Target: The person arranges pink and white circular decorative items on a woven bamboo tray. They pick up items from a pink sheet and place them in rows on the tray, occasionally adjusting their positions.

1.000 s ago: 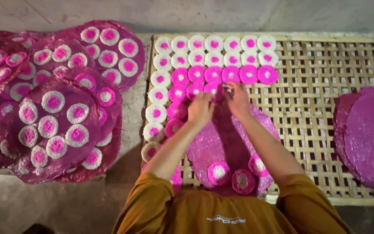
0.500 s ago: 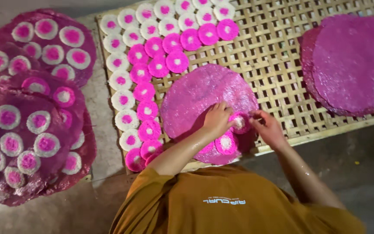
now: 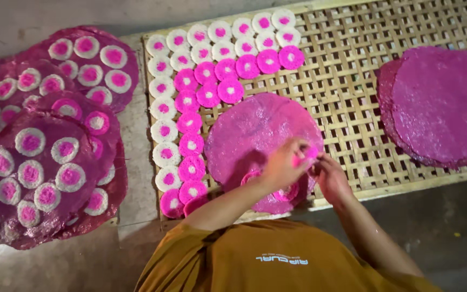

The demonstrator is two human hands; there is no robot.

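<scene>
Head camera view: a small round pink disc with a pale centre (image 3: pixel 305 156) is pinched between the fingertips of the left hand (image 3: pixel 283 165), which is closed on it just above the near right edge of a large round magenta sheet (image 3: pixel 255 130) lying flat on the woven bamboo lattice rack (image 3: pixel 352 81). The right hand (image 3: pixel 332 178) is held just beside it, fingers curled and touching the same small disc or the sheet's edge; whether anything is gripped by it cannot be told. The small disc is judged to be light, thin, soft and somewhat sticky, easily bent or torn, so it is best taken by its rim with fingertips and kept level. Being round, it has no long axis; its flat face is turned roughly upward, though blur hides the exact tilt. Two more small pink discs (image 3: pixel 286 192) are seen on the sheet below the hands. Rows of white-rimmed and pink discs (image 3: pixel 190 124) are laid on the rack to the left, a stack of plain magenta sheets (image 3: pixel 444 103) rests well apart at the right, and sheets loaded with discs (image 3: pixel 44 140) are piled at the far left.
</scene>
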